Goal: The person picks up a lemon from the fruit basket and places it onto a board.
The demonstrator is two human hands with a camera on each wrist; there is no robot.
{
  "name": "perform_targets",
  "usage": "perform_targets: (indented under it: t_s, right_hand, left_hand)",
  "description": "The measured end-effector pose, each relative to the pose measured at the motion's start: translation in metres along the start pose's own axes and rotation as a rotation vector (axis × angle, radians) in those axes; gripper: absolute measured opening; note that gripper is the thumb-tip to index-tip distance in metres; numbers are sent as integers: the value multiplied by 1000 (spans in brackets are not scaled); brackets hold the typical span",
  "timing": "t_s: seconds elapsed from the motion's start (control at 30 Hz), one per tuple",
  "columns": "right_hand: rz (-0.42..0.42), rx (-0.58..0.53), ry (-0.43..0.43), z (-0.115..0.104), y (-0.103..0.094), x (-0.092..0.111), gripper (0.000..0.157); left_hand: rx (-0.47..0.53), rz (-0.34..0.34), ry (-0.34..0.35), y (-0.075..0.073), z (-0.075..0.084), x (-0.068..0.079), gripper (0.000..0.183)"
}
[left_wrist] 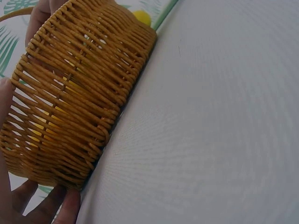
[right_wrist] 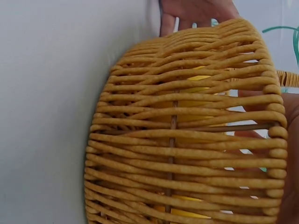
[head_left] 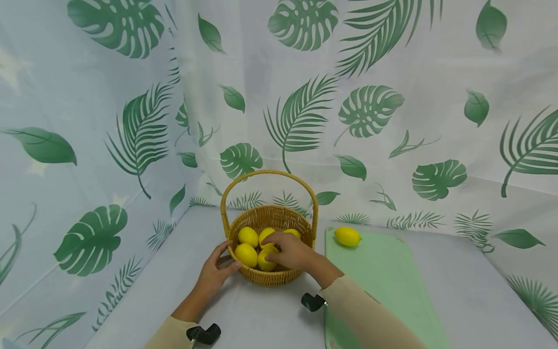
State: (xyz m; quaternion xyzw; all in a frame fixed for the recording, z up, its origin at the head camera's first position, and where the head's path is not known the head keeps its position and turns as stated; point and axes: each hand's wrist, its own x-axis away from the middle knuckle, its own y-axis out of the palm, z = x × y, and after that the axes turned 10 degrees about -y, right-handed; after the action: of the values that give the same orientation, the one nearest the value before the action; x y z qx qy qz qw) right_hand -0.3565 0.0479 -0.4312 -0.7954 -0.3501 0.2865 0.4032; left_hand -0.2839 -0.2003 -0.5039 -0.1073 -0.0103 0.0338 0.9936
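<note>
A round wicker basket (head_left: 272,277) with a tall arched handle holds several yellow lemons (head_left: 248,236). My left hand (head_left: 214,269) grips the basket's left side, its thumb near the front rim and its fingers round the outer wall. In the left wrist view its fingertips (left_wrist: 70,205) touch the woven wall low down. My right hand (head_left: 293,252) reaches over the front right rim into the basket, thumb and fingers round a lemon (head_left: 264,264) near the front. Through the weave in the right wrist view, this hand (right_wrist: 292,135) shows only in part.
To the right of the basket a light green cutting board (head_left: 383,271) lies on the white tabletop (head_left: 261,320). One lemon (head_left: 347,236) rests on the board's far left part. Leaf-printed curtains (head_left: 305,121) stand behind and to the left.
</note>
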Motion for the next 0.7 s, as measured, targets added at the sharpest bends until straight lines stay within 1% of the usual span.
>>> perform_targets:
  t_s: [0.2, 0.27, 0.33, 0.43, 0.63, 0.7]
  right_hand:
    - [-21, 8, 7, -1, 4, -3, 42]
    - [-29, 16, 6, -2, 4, -3, 42]
    - [-38, 23, 8, -2, 5, -4, 41]
    - [-55, 35, 15, -3, 4, -5, 40]
    - [-88, 59, 38, -3, 2, -7, 38]
    - [-97, 63, 46, -2, 3, -8, 38]
  left_hand:
    - [-7, -27, 5, -2, 25, 15, 69]
    - [-9, -34, 0, -2, 29, 17, 69]
    - [-10, -33, -2, -2, 29, 18, 68]
    - [-8, -24, 1, -2, 25, 14, 69]
    - [-2, 3, 13, -1, -1, -2, 70]
    - [-7, 8, 16, -1, -7, -5, 69]
